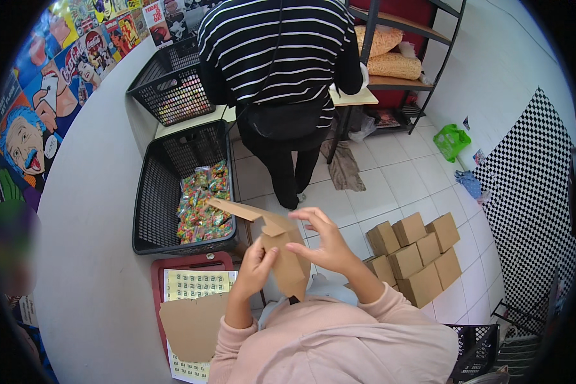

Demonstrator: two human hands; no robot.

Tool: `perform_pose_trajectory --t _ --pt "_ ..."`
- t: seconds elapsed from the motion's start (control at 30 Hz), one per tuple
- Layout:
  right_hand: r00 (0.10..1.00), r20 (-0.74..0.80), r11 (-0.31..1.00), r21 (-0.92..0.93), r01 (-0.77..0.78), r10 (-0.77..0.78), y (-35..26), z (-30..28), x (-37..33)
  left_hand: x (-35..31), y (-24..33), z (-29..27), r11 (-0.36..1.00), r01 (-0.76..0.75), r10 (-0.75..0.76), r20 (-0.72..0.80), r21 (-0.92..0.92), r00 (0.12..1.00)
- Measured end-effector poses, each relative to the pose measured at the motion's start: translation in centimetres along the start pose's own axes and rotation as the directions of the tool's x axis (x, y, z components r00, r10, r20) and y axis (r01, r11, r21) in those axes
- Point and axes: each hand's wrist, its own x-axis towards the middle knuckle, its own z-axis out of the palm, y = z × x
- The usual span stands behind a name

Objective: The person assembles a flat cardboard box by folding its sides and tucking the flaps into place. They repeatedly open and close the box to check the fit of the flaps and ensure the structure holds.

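Leftward of both hands, a black crate [152,208] holds colourful packets [201,205]; the left hand [253,269] grips a part-folded cardboard box [285,259] between the hands; the right hand [326,243] spreads loosely, thumb at the box; farther right sit brown cartons [406,261].

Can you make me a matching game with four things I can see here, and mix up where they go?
Things:
1. Cardboard box being folded
2. Small colourful packets
3. Green plastic bag
4. Red tray

Places:
A. Under printed sheets
B. Gripped by the left hand
C. On the tiled floor near the white wall
D. Inside a black crate

Pairs: 1-B, 2-D, 3-C, 4-A
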Motion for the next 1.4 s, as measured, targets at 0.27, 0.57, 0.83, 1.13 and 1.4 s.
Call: perform_pose_trajectory --t 0.27,0.57,0.83,1.13,1.4 --pt "0.978 -0.003 0.978 -0.016 -0.208 0.208 4.9 -3.8 -2.6 2.6 -4.8 6.4 0.988 0.07 -0.075 -0.026 -0.138 0.997" --pt "0.928 -0.265 0.965 0.092 -0.246 0.262 6.9 -8.6 -4.8 6.1 -6.9 14.3 0.806 0.136 -0.229 -0.092 -0.576 0.969" --pt "0.936 -0.344 0.984 0.179 -0.018 0.08 6.5 -10.1 -3.1 7.3 -4.1 16.3 0.831 0.0 -0.159 -0.237 -0.557 0.958" --pt "0.992 -0.118 0.924 0.381 0.007 0.042 6.3 -7.7 0.1 6.2 -1.7 14.2 0.903 -0.194 -0.037 -0.52 -0.384 0.853" --pt "0.972 0.156 0.862 0.451 -0.23 0.177 7.9 -3.0 0.4 2.7 -4.2 12.1 0.703 -0.373 -0.154 -0.642 -0.605 0.751"
